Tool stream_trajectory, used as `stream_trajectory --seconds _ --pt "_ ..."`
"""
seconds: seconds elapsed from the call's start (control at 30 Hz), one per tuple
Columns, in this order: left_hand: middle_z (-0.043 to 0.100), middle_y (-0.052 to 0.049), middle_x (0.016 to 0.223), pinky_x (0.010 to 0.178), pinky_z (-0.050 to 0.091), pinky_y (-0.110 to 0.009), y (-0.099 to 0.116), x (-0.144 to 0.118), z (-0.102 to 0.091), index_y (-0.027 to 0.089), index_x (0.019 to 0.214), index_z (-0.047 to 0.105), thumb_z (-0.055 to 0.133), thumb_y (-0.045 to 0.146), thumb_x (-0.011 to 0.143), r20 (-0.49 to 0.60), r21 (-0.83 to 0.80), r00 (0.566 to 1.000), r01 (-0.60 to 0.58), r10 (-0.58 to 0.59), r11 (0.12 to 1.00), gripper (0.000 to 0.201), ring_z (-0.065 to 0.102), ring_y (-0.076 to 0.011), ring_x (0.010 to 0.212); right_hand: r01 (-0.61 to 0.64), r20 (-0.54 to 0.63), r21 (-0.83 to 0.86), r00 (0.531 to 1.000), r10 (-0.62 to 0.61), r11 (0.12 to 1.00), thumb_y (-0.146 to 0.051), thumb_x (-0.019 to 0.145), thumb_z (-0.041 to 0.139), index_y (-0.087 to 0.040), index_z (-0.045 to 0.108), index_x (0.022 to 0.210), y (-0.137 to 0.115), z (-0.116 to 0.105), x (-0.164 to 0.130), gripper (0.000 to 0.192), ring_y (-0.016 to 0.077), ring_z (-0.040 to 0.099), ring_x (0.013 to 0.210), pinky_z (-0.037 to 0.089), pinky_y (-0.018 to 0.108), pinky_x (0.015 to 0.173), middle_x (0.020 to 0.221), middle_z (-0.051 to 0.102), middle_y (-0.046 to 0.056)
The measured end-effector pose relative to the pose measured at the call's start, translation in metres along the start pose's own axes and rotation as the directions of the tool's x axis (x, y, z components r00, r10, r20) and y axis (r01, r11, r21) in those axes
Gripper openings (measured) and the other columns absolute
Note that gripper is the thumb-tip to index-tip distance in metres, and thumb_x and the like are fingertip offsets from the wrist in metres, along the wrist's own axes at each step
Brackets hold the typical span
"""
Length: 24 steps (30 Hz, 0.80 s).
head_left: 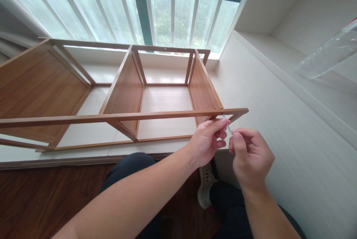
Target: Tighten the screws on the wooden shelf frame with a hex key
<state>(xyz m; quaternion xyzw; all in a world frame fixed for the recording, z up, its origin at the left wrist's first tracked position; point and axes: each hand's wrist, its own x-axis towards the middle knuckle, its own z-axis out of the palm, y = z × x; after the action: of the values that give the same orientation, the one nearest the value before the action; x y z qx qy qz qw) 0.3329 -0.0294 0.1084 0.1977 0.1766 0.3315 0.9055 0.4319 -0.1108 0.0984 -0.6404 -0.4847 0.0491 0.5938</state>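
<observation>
A wooden shelf frame (pixel 156 114) lies on its side on a pale window ledge, with three brown panels standing across it. A small metal hex key (pixel 228 125) runs from the near rail's right end down towards me. My right hand (pixel 251 155) pinches the key's lower end between thumb and forefinger. My left hand (pixel 208 140) is beside it, fingertips touching the key's shaft just under the rail.
White window bars (pixel 173 8) rise behind the shelf. A white wall (pixel 292 127) runs along the right, with a clear plastic sheet (pixel 329 54) at its upper edge. Dark wood floor (pixel 41 201), my dark-trousered knees and a white shoe (pixel 206 188) are below.
</observation>
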Motion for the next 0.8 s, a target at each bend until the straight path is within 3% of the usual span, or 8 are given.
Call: stream_trajectory --seconds 0.27,0.47,0.8 --pt "0.047 0.005 0.066 0.049 0.036 -0.019 -0.0009 0.0014 -0.0004 0.014 0.082 0.071 0.09 0.045 0.07 0.014 -0.007 1.0 0.001 -0.001 1.0 0.039 0.044 -0.0074 0.06 -0.127 0.062 0.191 0.991 0.117 0.973 -0.036 0.1 0.064 -0.019 0.069 0.089 -0.0104 0.0042 -0.0006 0.021 0.0096 0.052 0.052 0.044 0.022 0.053 0.058 0.056 -0.005" --pt "0.048 0.004 0.064 0.047 0.034 -0.019 -0.0018 0.0023 -0.0025 0.015 0.082 0.069 0.086 0.046 0.076 0.047 0.008 0.999 0.015 -0.016 1.0 0.036 0.046 -0.0073 0.056 -0.247 0.12 0.356 0.969 0.218 0.901 -0.036 0.099 0.065 -0.019 0.068 0.088 -0.0077 0.0074 0.0 0.02 0.0094 0.051 0.051 0.041 0.022 0.049 0.06 0.058 -0.005" --pt "0.048 0.004 0.063 0.048 0.037 -0.021 -0.001 0.0011 -0.0032 0.016 0.083 0.07 0.086 0.047 0.075 0.047 0.022 0.999 0.019 -0.02 1.0 0.037 0.046 -0.0084 0.057 -0.229 0.117 0.337 0.973 0.201 0.913 -0.036 0.099 0.065 -0.02 0.068 0.089 -0.0086 0.0069 -0.0016 0.019 0.0093 0.05 0.051 0.04 0.022 0.05 0.058 0.057 -0.005"
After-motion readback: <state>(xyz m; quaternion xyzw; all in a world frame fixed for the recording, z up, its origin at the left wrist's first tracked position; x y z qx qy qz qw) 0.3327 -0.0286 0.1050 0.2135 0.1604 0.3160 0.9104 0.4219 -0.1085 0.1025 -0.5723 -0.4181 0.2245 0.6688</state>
